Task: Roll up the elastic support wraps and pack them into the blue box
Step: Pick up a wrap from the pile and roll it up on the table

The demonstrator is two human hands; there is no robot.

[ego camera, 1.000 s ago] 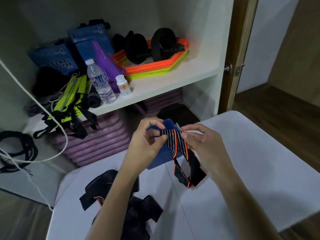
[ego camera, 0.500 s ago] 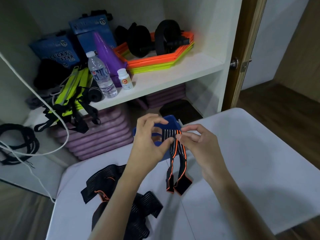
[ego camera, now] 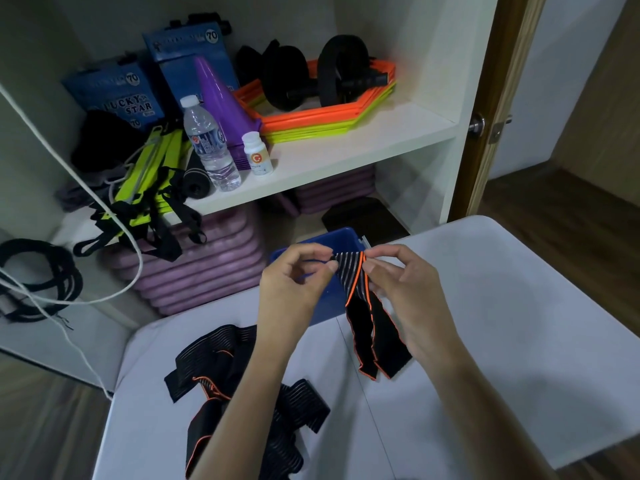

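Note:
Above the white table (ego camera: 519, 323) I hold a black elastic wrap with orange edges (ego camera: 363, 327). My left hand (ego camera: 294, 289) pinches its top left corner and my right hand (ego camera: 398, 289) pinches its top right corner. The wrap is folded over at the top and its two ends hang down toward the table. Behind my hands stands the blue box (ego camera: 332, 240) at the table's far edge, mostly hidden by them. A loose heap of more black wraps (ego camera: 242, 393) lies on the table at the lower left, partly under my left forearm.
Beyond the table is a white cupboard shelf (ego camera: 346, 147) holding a water bottle (ego camera: 209, 147), a small white pill bottle (ego camera: 257, 153), a purple cone (ego camera: 221, 98), orange and yellow rings (ego camera: 329, 116) and straps. Purple mats (ego camera: 207, 268) are stacked below. A wooden door frame (ego camera: 491, 98) stands at right.
My hands have drawn the wrap's top edge taut between them, and its hanging ends have dropped lower and spread apart. The view has shifted slightly.

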